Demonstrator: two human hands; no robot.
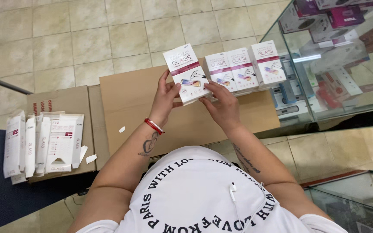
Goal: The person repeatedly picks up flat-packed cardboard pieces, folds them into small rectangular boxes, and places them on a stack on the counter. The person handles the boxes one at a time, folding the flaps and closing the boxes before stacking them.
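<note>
Now both hands (195,101) hold one flat white box (187,72) above cardboard (130,103)

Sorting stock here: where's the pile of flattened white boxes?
Head view, far left: the pile of flattened white boxes lies on a brown cardboard sheet, left of the left hand.

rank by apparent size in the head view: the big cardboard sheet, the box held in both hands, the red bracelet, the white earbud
1. cardboard sheet
2. held box
3. red bracelet
4. white earbud, though it sits nearer the camera
</note>
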